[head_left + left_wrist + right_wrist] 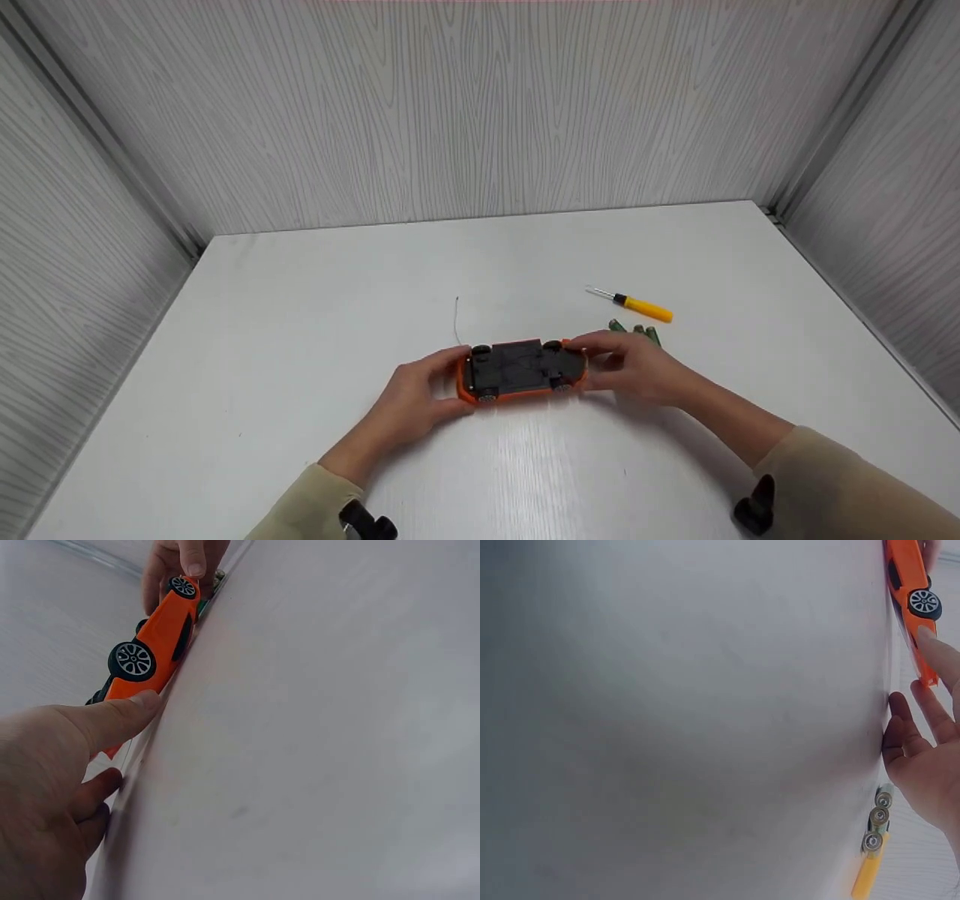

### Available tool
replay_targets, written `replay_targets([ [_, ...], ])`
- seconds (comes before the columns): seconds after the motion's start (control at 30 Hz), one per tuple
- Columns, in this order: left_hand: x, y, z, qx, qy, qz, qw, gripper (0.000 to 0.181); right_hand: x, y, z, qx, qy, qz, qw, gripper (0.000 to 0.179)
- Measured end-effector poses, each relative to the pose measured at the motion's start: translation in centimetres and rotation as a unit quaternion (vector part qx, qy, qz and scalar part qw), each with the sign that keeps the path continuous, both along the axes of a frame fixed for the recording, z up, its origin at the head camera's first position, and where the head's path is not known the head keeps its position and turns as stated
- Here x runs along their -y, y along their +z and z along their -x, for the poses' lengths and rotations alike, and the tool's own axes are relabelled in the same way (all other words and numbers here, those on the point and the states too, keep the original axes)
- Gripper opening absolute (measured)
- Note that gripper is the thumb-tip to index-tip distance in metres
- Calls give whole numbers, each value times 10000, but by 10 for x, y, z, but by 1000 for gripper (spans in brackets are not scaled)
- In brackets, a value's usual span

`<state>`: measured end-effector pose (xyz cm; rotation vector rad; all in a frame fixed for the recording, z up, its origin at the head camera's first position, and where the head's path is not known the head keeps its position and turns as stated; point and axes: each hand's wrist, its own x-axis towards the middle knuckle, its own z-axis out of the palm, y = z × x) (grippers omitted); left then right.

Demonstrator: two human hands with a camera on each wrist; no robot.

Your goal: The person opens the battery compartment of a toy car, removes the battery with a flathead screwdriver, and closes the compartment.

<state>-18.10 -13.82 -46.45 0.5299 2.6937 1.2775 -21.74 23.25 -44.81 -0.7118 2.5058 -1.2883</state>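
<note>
An orange toy car (pixel 520 367) lies upside down near the middle of the white table, its black underside and wheels facing up. My left hand (pixel 412 394) grips its left end between thumb and fingers. At the other end my right hand (pixel 637 367) holds it the same way. In the left wrist view the side of the toy car (pixel 161 641) shows, with the left thumb against it. The right wrist view has the right thumb on the toy car (pixel 919 604) near a wheel. A thin wire (pixel 456 319) sticks out behind its left end.
A screwdriver (pixel 637 305) with a yellow handle lies behind my right hand. Several green batteries (pixel 879 817) lie beside that hand, partly hidden by it in the head view. Wood-grain panels (pixel 480 112) stand at the back and both sides of the table (pixel 300 322).
</note>
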Motion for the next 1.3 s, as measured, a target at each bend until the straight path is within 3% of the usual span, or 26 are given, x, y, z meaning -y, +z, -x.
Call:
replay_targets([
  [0.37,-1,3,-1,14,55,-43,10000,76,0,0,-1,64,-57,74,9999,54],
  [0.8,1,14,0,-38,-176,-362,9992,74,-5,9,-3,210,-37,224,9995,49],
  [1.1,6,32,-1,-38,-244,-814,9964,68,-7,24,-4,-73,-46,218,9997,47],
  [1.3,7,48,1,-33,-229,-1082,9939,66,-8,37,-6,-45,-54,751,9971,47],
])
